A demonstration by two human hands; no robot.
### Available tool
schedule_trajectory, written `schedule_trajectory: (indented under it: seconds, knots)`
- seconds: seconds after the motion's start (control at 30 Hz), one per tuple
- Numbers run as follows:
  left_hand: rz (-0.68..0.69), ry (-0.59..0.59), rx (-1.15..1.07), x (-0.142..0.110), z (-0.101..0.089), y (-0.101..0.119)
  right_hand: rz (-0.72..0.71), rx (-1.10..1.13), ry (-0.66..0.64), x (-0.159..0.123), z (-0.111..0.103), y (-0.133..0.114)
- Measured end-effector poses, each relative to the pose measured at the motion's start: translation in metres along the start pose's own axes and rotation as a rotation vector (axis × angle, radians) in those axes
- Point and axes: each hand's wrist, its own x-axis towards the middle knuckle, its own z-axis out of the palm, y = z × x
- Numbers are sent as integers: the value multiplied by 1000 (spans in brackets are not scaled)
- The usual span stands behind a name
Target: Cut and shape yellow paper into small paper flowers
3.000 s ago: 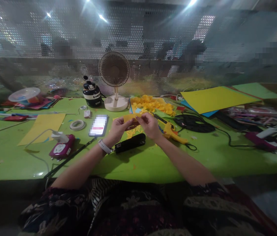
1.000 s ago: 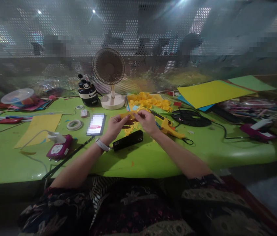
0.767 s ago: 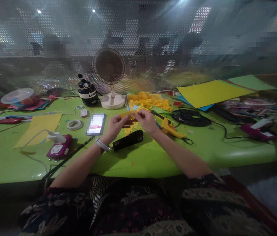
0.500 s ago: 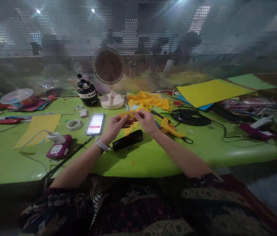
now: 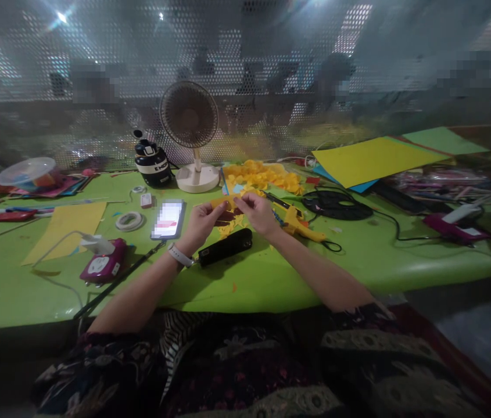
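Observation:
Between my two hands is a small strip of orange-yellow paper point(image 5: 220, 201), held above the table. My left hand point(image 5: 199, 225) pinches its left end, and a light band is on that wrist. The fingers of my right hand point(image 5: 260, 215) are closed on the other end, with the thumbs close together. Cut yellow paper scraps point(image 5: 228, 229) lie just beneath the hands. Behind them is a heap of yellow paper pieces point(image 5: 266, 176). A yellow glue gun point(image 5: 303, 227) rests right of my right hand. A long black case point(image 5: 226, 247) lies between my forearms.
On the left are a phone point(image 5: 167, 219), a tape roll point(image 5: 129, 221), a purple power adapter point(image 5: 103, 264) and a yellow sheet point(image 5: 67, 226). A fan point(image 5: 197, 177) and a bottle point(image 5: 153, 168) stand behind. A black cable reel point(image 5: 336, 205) and coloured sheets point(image 5: 376, 162) lie right.
The view has shifted slightly. Both hands keep their pinch on the paper strip, with only a small movement of the fingers.

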Motion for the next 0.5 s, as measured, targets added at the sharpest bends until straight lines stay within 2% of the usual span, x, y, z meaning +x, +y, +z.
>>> schedule_trajectory:
  seconds: [0.1,0.23,0.33,0.5]
  knots:
    - [-5,14,8,1,0,-1,58,45,-32,0,-1,-1]
    - [-25,21,1,1,1,-1,153,119,-159,0,0,-1]
    - [-46,8,-9,1,1,1,150,132,-242,0,1,-1]
    - [-90,21,-21,2,-1,7,130,113,-246,4,-4,-1]
